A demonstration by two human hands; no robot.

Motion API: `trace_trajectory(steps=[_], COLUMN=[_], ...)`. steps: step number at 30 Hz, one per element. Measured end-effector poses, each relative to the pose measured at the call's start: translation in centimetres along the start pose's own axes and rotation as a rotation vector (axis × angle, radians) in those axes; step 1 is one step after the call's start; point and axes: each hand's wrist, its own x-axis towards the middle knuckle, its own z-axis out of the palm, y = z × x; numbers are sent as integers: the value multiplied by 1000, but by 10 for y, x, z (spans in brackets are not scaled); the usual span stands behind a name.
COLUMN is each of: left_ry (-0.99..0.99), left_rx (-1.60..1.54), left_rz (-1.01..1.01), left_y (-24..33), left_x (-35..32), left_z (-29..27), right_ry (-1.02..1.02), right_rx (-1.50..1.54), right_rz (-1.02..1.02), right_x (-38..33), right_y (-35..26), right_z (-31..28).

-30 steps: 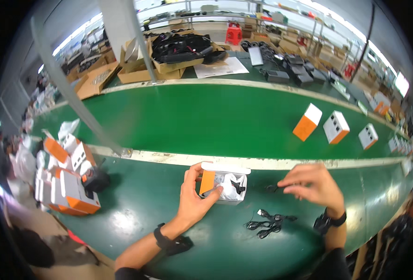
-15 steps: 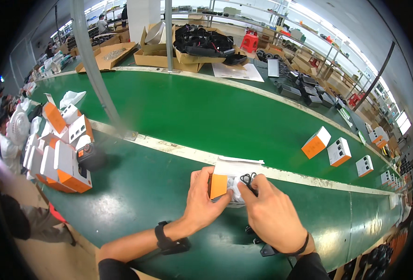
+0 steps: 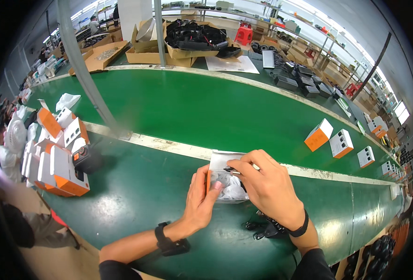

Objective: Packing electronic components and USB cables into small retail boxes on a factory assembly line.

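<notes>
A small white and orange box [image 3: 226,184] lies open on the green table in front of me, its white flap pointing away. My left hand [image 3: 201,198] grips its left, orange side. My right hand [image 3: 268,186] sits over the box's right side, fingertips pinching a small black part with a cable at the box's opening. More black cables [image 3: 262,227] lie on the table under my right wrist.
A stack of orange and white boxes [image 3: 57,156] with a black device stands at the left. Three similar boxes [image 3: 339,142] ride the green belt [image 3: 206,109] at the right. Cardboard cartons [image 3: 188,39] of black parts line the far side. A metal post [image 3: 83,70] rises at the left.
My right hand came from the black cables at the right to the box and now presses a black cable part into it. My left hand stayed on the box.
</notes>
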Motion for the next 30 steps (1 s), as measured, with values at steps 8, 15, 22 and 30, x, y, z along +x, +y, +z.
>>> trace_trajectory(steps=[8, 15, 22, 30], left_ry=[-46, -60, -69, -60], left_rx=[-178, -175, -231, -360], left_rz=[134, -30, -71, -55], left_y=[10, 2, 1, 12], left_x=[-3, 6, 9, 12], left_z=[10, 3, -1, 1], right_ry=[-94, -307, -343, -305], right_rx=[-319, 12, -42, -425], right_rz=[-49, -74, -150, -71], right_x=[-15, -20, -22, -35], right_y=[-5, 6, -11, -35], right_z=[25, -6, -39, 2])
